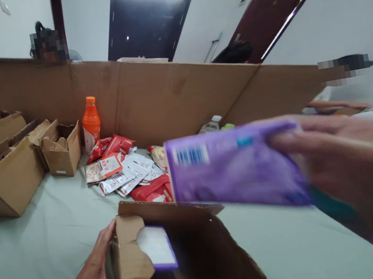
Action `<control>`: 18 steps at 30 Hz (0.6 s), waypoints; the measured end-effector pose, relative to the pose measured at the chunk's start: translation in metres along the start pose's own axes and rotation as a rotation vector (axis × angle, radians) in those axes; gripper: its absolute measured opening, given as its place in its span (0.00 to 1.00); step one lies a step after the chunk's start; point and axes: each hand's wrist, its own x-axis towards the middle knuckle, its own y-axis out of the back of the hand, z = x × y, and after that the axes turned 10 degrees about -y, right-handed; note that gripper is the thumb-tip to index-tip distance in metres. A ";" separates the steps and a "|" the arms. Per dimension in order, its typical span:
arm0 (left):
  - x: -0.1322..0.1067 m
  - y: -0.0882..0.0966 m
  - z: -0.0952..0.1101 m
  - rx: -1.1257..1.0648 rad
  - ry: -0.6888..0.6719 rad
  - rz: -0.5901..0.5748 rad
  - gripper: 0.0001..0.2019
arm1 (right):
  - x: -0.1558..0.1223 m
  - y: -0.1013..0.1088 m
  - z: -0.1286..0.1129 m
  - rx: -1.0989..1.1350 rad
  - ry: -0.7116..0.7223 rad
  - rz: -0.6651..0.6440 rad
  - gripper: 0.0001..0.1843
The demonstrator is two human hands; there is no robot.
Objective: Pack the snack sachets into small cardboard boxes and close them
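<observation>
My right hand [347,149] grips a purple soft pack [223,166] by its right end, fingers closed around it. A barcode shows on the pack's side, and motion blurs it slightly; it looks like a tissue pack. The pack hangs over the right part of an open cardboard box [205,246]. At the box's left end, my left hand [94,271] clasps the wall, thumb near the top edge. Inside the box, under the left flap, lies a white pack with purple edges [160,247]. The rest of the box's inside is dark.
Several open cardboard boxes [15,174] stand at the left, near an orange bottle [90,122]. Red and white snack packets [130,168] lie in a heap behind my box. A tall cardboard partition [164,95] crosses the back, with people beyond it. A clear bottle [211,124] stands against it.
</observation>
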 end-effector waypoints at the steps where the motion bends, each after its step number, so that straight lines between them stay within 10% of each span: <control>1: -0.001 0.000 -0.001 0.005 -0.005 0.004 0.58 | 0.007 -0.007 -0.007 -0.001 -0.031 0.065 0.25; 5: -0.002 -0.005 -0.005 0.000 0.012 0.017 0.61 | -0.008 -0.036 -0.020 -0.146 0.063 0.076 0.25; 11: -0.001 -0.006 -0.010 -0.015 0.001 0.014 0.62 | -0.069 -0.082 -0.014 -0.506 0.071 -0.925 0.27; 14: -0.001 -0.007 -0.017 0.018 -0.018 0.007 0.63 | -0.079 -0.114 -0.018 -0.640 0.032 -1.070 0.44; 18: -0.003 -0.010 -0.024 0.014 -0.018 -0.012 0.63 | -0.083 -0.127 -0.028 -0.625 0.064 -1.087 0.36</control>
